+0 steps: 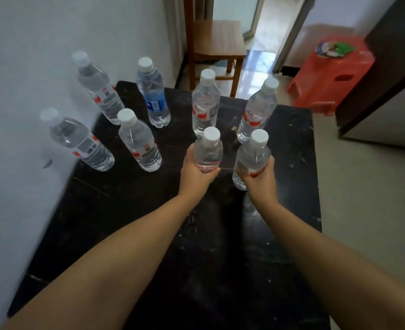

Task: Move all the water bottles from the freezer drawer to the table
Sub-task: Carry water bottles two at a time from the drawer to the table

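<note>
Over the black table [149, 222] my left hand [195, 173] grips a clear water bottle [208, 151] with a white cap and red label. My right hand [259, 181] grips a second such bottle [252, 156], upright beside the first. Whether their bases touch the table I cannot tell. Several more bottles stand on the table: two near the wall [99, 91] [77, 141], one in front of them [138, 144], a blue-labelled one [152, 94], and two at the back [205, 103] [257, 110]. The freezer drawer is out of view.
A white wall [30, 67] runs along the table's left edge. A wooden chair [217, 41] stands behind the table. A red plastic stool [332, 70] with packets on it sits at the back right, next to a dark cabinet [392, 67].
</note>
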`<action>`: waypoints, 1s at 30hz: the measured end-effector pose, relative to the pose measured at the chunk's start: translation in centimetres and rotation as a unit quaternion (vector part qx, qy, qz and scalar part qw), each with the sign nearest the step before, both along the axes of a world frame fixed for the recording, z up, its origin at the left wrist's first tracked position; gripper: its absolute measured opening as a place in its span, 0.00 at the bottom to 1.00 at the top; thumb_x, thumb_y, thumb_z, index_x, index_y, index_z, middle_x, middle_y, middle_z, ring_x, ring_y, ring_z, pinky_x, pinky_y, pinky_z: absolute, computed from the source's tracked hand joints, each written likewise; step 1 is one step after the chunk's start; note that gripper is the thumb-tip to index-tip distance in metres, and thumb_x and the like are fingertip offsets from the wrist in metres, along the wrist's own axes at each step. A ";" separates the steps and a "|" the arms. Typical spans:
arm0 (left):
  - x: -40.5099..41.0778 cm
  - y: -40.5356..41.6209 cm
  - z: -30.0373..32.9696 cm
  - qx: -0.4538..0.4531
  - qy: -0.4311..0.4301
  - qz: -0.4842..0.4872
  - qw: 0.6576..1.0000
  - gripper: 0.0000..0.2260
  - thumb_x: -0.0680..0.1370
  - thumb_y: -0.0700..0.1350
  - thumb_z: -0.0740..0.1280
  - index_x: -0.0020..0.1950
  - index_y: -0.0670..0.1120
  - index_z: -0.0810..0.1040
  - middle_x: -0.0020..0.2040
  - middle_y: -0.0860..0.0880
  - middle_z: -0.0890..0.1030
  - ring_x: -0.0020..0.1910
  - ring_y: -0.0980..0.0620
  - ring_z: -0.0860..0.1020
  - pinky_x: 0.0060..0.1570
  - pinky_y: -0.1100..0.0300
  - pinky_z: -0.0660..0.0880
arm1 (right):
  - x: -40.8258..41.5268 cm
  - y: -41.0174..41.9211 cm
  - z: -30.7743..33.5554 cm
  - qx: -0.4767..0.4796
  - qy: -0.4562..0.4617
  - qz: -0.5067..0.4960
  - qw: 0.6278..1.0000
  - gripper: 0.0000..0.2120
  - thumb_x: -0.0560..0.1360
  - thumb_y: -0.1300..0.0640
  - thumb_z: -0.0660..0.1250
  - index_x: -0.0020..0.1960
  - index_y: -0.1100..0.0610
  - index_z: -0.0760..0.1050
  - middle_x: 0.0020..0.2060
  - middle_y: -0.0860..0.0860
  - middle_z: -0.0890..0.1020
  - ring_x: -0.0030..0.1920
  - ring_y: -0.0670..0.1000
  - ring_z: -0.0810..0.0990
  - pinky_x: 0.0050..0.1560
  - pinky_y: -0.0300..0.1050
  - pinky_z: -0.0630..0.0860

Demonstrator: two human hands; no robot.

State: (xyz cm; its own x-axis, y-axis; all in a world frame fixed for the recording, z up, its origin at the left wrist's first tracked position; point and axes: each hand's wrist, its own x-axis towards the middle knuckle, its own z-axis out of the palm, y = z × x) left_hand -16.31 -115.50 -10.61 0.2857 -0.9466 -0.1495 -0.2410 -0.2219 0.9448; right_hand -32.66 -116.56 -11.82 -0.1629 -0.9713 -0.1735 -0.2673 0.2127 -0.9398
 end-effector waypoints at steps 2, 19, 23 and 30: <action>0.0 0.1 -0.4 -0.010 -0.004 0.004 1.000 0.37 0.68 0.39 0.76 0.72 0.52 0.63 0.62 0.57 0.71 0.59 0.62 0.70 0.46 0.83 0.63 | -0.6 0.5 -0.3 -0.004 0.003 -0.003 1.000 0.35 0.70 0.55 0.75 0.70 0.50 0.59 0.59 0.45 0.74 0.57 0.45 0.75 0.51 0.31 0.70; 4.1 4.9 1.1 0.241 -0.101 -0.065 0.963 0.30 0.76 0.44 0.69 0.74 0.46 0.60 0.70 0.43 0.70 0.67 0.45 0.71 0.66 0.54 0.70 | -0.2 4.5 -0.4 0.337 -0.008 0.051 0.940 0.28 0.78 0.55 0.65 0.72 0.59 0.56 0.65 0.62 0.72 0.56 0.58 0.76 0.49 0.54 0.76; 7.5 9.3 2.0 0.221 -0.130 -0.020 0.966 0.15 0.77 0.44 0.66 0.63 0.45 0.73 0.48 0.49 0.80 0.53 0.48 0.79 0.56 0.53 0.76 | 3.3 6.9 1.5 0.350 0.017 0.190 0.917 0.12 0.81 0.57 0.59 0.63 0.58 0.68 0.45 0.57 0.78 0.38 0.51 0.77 0.36 0.44 0.73; 14.1 21.1 3.5 0.273 -0.226 -0.037 0.934 0.09 0.76 0.46 0.65 0.54 0.46 0.78 0.52 0.47 0.80 0.49 0.49 0.79 0.52 0.54 0.77 | 13.5 13.3 4.3 0.211 0.194 0.408 0.867 0.06 0.79 0.58 0.58 0.49 0.57 0.73 0.40 0.55 0.79 0.35 0.51 0.78 0.30 0.41 0.74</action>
State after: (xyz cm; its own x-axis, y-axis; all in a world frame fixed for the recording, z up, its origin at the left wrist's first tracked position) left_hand -2.21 -94.42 -7.08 0.3723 -0.7840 -0.4967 -0.6218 -0.6080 0.4937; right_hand -19.14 -103.23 -7.56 0.4227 -0.6537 -0.6277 -0.7696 0.1069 -0.6296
